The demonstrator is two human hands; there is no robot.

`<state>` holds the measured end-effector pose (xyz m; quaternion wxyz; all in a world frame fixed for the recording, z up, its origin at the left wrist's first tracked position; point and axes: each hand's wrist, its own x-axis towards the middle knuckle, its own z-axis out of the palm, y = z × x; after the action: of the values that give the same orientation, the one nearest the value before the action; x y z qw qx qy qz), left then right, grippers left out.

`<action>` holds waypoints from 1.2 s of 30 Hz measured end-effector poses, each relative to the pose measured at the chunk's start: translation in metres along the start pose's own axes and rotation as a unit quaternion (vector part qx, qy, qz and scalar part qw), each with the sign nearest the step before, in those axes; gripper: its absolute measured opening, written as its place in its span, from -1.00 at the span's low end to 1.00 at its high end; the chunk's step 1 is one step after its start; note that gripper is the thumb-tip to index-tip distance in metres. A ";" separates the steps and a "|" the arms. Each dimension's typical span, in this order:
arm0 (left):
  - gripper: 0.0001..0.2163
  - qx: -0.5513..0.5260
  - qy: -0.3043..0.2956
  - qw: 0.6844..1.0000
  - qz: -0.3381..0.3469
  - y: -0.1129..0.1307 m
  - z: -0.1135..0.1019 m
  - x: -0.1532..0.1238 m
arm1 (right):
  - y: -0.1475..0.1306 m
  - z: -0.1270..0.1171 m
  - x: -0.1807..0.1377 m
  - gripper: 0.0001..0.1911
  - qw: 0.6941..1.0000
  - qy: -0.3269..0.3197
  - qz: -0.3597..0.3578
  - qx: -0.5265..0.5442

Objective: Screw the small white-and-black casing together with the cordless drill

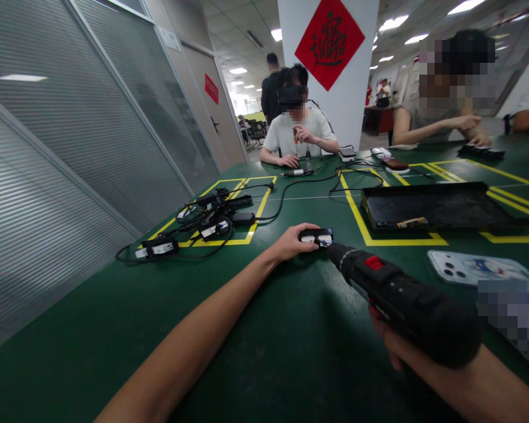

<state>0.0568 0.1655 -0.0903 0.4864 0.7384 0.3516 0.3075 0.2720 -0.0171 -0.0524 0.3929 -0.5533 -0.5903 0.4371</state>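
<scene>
My left hand (300,242) is closed around the left end of a small black-and-white device (322,236) on the green table, with a label or pale part showing on its front. In my right hand (390,338) is a black cordless drill (401,294) with a red switch on top, held by its grip; the drill's body hides most of those fingers. The chuck points at the device and its tip reaches the device's right part. Whether the bit touches it, I cannot tell.
Black adapters and cables (220,214) lie heaped at the left on the green table (247,294). A black tray (427,202) stands at the right, near a phone (480,267). Across the table sits a person in a headset (300,126); another person (441,117) works at the right.
</scene>
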 end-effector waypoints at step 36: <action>-0.47 0.101 0.009 0.994 0.039 0.000 0.001 -0.001 | -0.018 -0.004 -0.022 -0.96 0.994 -0.042 0.071 0.076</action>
<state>0.0567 0.1642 -0.0902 0.3942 0.7938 0.3563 0.2959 0.2717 -0.0389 -0.0337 0.3767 -0.5431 -0.5309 0.5303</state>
